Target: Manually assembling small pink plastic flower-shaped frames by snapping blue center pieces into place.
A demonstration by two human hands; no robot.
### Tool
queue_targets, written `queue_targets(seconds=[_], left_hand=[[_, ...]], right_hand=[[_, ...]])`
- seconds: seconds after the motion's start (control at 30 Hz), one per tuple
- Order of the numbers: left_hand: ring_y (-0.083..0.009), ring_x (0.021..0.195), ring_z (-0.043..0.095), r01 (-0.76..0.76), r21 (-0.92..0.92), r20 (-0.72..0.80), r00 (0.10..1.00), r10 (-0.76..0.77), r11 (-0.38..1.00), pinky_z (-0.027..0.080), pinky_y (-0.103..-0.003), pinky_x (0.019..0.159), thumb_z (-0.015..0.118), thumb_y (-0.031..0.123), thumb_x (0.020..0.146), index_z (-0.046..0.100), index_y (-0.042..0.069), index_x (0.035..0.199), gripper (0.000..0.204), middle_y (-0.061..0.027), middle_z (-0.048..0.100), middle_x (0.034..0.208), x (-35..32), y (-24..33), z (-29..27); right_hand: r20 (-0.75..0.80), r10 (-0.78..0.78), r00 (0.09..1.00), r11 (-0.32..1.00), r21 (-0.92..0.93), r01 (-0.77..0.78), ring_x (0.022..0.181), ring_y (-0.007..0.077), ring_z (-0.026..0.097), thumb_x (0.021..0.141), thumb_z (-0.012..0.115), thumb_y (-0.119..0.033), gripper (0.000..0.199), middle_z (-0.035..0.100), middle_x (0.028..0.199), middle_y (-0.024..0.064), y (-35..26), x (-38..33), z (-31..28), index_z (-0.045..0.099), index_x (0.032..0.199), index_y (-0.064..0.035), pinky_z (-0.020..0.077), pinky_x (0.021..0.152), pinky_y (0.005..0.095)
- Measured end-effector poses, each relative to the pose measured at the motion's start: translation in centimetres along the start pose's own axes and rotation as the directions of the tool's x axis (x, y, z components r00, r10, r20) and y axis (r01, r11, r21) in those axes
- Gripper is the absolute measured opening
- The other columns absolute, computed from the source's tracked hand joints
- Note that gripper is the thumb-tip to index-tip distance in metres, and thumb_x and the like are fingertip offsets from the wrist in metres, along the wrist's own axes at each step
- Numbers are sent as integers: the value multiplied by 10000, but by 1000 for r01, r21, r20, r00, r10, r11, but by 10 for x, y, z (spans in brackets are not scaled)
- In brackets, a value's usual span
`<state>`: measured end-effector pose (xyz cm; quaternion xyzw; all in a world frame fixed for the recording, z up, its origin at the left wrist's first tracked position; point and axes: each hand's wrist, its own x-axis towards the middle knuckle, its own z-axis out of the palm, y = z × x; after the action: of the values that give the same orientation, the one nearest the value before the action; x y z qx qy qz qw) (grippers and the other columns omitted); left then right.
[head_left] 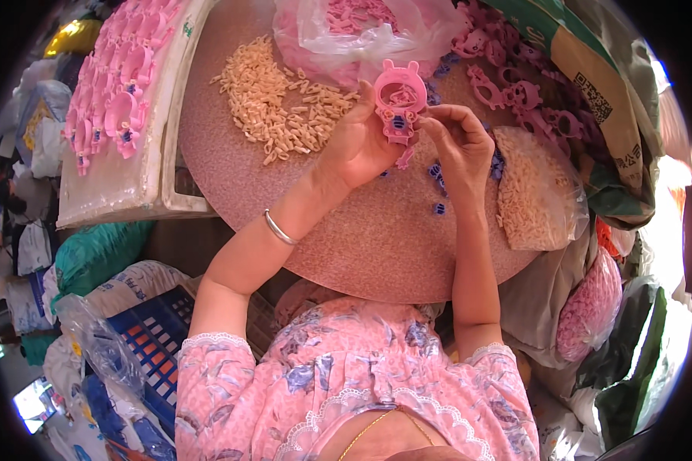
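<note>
My left hand (354,146) holds up a pink plastic figure (397,137) with small ears and a round ringed head. A small blue piece (398,122) and two pale pieces sit on the figure's body. My right hand (465,150) is closed in a pinch at the figure's right edge; whatever lies between its fingertips is too small to tell. Loose blue pieces (438,208) lie on the round table (361,246) beneath my hands. To the left spreads a heap of small pale pieces (265,100).
Finished-looking pink figures (127,111) lie in rows on a white board (123,184) at left. A clear bag of pink parts (430,34) stands at the back. More pink frames (523,96), a bag of pale pieces (538,196) and a brown-green sack (603,100) crowd the right.
</note>
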<state>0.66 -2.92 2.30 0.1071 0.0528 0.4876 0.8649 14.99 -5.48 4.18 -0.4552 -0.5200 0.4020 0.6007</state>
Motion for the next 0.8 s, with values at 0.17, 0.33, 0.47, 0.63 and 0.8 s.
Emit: queue_targets(seconds=[0.17, 0.33, 0.47, 0.63, 0.8], left_hand=[[-204, 1130, 501, -125, 299, 54, 992, 114, 946, 401, -380, 1001, 374, 485, 954, 367, 80, 1354, 569, -85, 515, 1247, -2, -9, 3], [-174, 1000, 558, -79, 268, 6, 997, 80, 960, 470, -328, 866, 311, 504, 971, 417, 53, 1307, 572, -91, 553, 1152, -2, -3, 0], [-159, 858, 607, 20, 419, -39, 999, -4, 908, 510, -304, 693, 296, 531, 965, 453, 60, 1279, 588, -89, 563, 1122, -3, -2, -5], [-150, 840, 611, 49, 606, -57, 998, -18, 794, 513, -275, 661, 318, 561, 951, 414, 65, 1329, 631, -86, 562, 1134, -4, -2, -1], [-248, 1027, 556, -181, 899, 389, 749, 536, -399, 436, -378, 935, 455, 554, 905, 349, 31, 1404, 731, -116, 556, 1161, -7, -14, -6]], right_hand=[[-28, 0, 1000, 973, -230, -6, 698, 27, 547, 788, 731, -21, 226, 584, 796, -26, 16, -1, 1, 580, 956, -30, 431, 619, 165], [22, 165, 986, 986, -37, -164, 697, 29, 548, 820, 720, -77, 221, 563, 780, -41, 13, 2, -2, 564, 974, -51, 433, 630, 169], [16, 172, 985, 974, 146, -173, 740, 48, 567, 889, 663, -219, 221, 618, 843, -23, 12, 10, -9, 606, 1015, -47, 459, 680, 201], [37, 246, 968, 963, 101, -249, 754, 66, 592, 908, 637, -256, 254, 662, 907, 10, 17, 12, -20, 634, 1048, -45, 477, 696, 228], [-68, 399, 915, 883, 297, -363, 680, 100, 611, 868, 689, -294, 329, 644, 823, 41, 14, 15, -20, 612, 1000, -2, 497, 632, 225]])
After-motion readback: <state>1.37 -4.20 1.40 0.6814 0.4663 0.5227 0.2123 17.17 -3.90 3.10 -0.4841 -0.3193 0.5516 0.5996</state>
